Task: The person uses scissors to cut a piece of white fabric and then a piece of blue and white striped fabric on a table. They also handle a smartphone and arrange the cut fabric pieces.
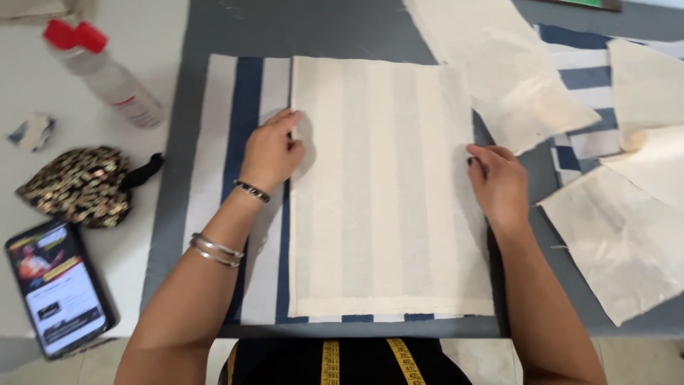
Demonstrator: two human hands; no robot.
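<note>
Cream thin cloth sheet (385, 185) lies long toward us, between our hands: left hand (271, 151) presses its left edge, right hand (496, 184) pinches its right edge.

Sheer panel (385, 192) on striped fabric (242, 185), phone (60, 285) far left

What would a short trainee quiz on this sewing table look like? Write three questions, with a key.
1. True or false: the left hand rests at the left edge of the cream fabric panel.
2. What lies under that panel?
3. Which is nearest the phone? A) spray bottle B) sequined pouch C) loose cream pieces

Key: 1 true; 2 blue-and-white striped fabric; 3 B.
</note>
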